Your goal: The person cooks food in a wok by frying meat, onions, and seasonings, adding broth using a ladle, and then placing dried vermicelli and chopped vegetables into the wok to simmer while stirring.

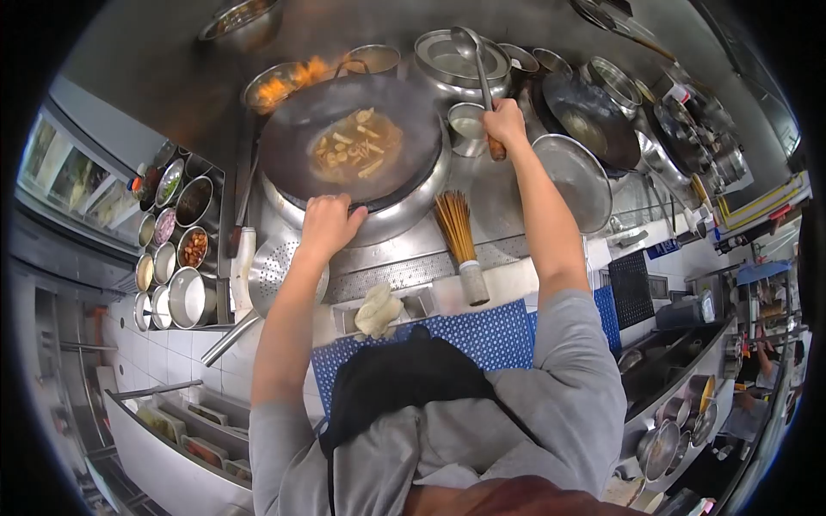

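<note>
My left hand (330, 225) is closed on the near rim of a large dark wok (284, 138). Inside the wok lie pale food pieces in brown liquid (357, 146). Raised to the right of the wok, my right hand (506, 123) grips the wooden handle of a metal ladle (467, 43), its bowl pointing up and away. A small metal pot (467, 129) stands below and left of that hand. Between my arms a bamboo brush (456, 228) lies on the steel counter.
Flames (292, 79) rise behind the wok. A second wok (585, 120) and a round mesh strainer (570, 181) are at right. A perforated skimmer (280, 271) rests near my left forearm. Ingredient bowls (194, 199) stand at left; a crumpled cloth (379, 311) lies on the front edge.
</note>
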The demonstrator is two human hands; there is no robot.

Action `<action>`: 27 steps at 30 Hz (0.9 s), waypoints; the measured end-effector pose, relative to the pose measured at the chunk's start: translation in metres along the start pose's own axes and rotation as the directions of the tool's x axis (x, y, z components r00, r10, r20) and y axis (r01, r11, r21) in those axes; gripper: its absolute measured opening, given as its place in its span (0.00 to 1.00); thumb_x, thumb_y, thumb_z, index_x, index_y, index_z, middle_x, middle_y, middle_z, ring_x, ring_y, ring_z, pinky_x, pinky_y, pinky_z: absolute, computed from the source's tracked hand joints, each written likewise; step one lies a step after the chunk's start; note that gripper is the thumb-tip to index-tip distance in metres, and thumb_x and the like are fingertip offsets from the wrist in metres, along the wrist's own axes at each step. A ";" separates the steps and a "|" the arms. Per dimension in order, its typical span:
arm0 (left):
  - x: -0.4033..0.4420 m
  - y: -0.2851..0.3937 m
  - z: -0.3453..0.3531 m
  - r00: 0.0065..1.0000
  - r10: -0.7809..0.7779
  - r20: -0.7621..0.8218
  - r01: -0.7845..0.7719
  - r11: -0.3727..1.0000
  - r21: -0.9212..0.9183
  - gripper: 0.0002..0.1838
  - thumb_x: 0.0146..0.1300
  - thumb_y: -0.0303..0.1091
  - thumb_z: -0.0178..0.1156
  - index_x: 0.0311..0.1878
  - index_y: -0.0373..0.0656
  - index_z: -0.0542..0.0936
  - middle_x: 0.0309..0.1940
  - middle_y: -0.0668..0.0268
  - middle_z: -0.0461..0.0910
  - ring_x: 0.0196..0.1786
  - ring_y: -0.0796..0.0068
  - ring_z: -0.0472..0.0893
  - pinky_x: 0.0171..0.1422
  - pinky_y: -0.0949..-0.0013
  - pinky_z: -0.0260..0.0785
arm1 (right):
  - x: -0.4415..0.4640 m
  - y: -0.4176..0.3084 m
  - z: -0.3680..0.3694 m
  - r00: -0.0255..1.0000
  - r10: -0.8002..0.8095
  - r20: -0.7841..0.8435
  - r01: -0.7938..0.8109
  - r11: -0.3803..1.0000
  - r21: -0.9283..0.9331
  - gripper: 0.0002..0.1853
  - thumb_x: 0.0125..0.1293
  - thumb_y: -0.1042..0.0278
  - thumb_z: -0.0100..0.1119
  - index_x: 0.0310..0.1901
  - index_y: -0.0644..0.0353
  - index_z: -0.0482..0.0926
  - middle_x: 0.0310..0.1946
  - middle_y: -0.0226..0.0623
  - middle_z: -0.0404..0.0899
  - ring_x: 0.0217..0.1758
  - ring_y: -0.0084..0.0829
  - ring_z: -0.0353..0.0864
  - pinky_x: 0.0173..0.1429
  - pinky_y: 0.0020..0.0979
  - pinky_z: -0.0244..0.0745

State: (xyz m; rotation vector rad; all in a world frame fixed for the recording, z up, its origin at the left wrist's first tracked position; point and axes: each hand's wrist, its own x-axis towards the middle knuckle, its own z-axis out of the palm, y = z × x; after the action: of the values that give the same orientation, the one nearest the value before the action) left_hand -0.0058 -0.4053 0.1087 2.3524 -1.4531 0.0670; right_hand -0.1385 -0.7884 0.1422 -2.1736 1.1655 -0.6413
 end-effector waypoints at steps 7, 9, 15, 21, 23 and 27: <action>0.009 -0.008 0.021 0.972 0.086 -0.217 -0.106 0.991 -0.081 0.16 0.60 0.41 0.65 0.24 0.38 0.80 0.22 0.52 0.81 0.29 0.48 0.82 0.40 0.50 0.73 | 0.108 0.023 0.012 0.947 0.135 0.293 -0.269 0.830 0.489 0.07 0.57 0.72 0.60 0.26 0.63 0.85 0.20 0.44 0.83 0.27 0.35 0.85 0.29 0.39 0.77; 0.009 -0.007 0.019 0.978 0.050 -0.203 -0.074 0.991 -0.116 0.16 0.60 0.41 0.65 0.23 0.39 0.80 0.21 0.52 0.80 0.28 0.48 0.82 0.37 0.51 0.74 | 0.095 0.000 -0.005 0.892 0.126 0.435 -0.447 0.394 0.803 0.06 0.63 0.76 0.58 0.27 0.62 0.77 0.20 0.35 0.77 0.20 0.26 0.77 0.21 0.26 0.71; 0.011 -0.009 0.021 0.975 0.057 -0.214 -0.072 0.995 -0.066 0.17 0.60 0.44 0.63 0.23 0.41 0.82 0.23 0.53 0.82 0.29 0.48 0.83 0.36 0.50 0.75 | 0.060 -0.029 -0.039 0.796 -0.159 0.583 -0.602 -0.302 0.739 0.06 0.62 0.82 0.56 0.32 0.66 0.68 0.26 0.37 0.73 0.23 0.26 0.76 0.23 0.20 0.74; 0.008 -0.016 0.024 0.984 0.048 -0.171 -0.056 0.998 -0.038 0.18 0.62 0.46 0.61 0.25 0.43 0.84 0.22 0.52 0.82 0.29 0.48 0.84 0.37 0.50 0.76 | -0.040 -0.055 -0.036 0.681 -0.410 0.606 -0.728 -0.466 0.502 0.17 0.72 0.76 0.50 0.55 0.81 0.63 0.30 0.37 0.72 0.28 0.26 0.76 0.27 0.23 0.76; 0.010 -0.014 0.018 0.994 0.037 -0.102 -0.042 0.998 -0.045 0.18 0.62 0.47 0.60 0.27 0.44 0.86 0.24 0.52 0.84 0.31 0.49 0.85 0.39 0.50 0.78 | -0.094 -0.062 -0.033 0.684 -0.382 0.621 -0.714 -0.526 0.462 0.24 0.72 0.75 0.51 0.62 0.82 0.56 0.31 0.36 0.72 0.27 0.26 0.76 0.26 0.23 0.76; 0.009 -0.017 0.013 0.990 0.068 -0.120 -0.076 0.995 -0.059 0.18 0.63 0.48 0.60 0.28 0.43 0.86 0.24 0.52 0.84 0.30 0.50 0.85 0.39 0.50 0.78 | -0.157 -0.065 -0.015 0.613 -0.254 0.748 -0.771 -0.402 0.494 0.21 0.72 0.72 0.53 0.59 0.76 0.61 0.30 0.34 0.74 0.23 0.23 0.76 0.23 0.24 0.74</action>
State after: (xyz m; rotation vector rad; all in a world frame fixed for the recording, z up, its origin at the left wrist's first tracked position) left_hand 0.0107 -0.4108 0.0936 2.2069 -1.4611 0.1730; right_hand -0.1901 -0.6293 0.1764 -0.1575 0.2974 -0.1919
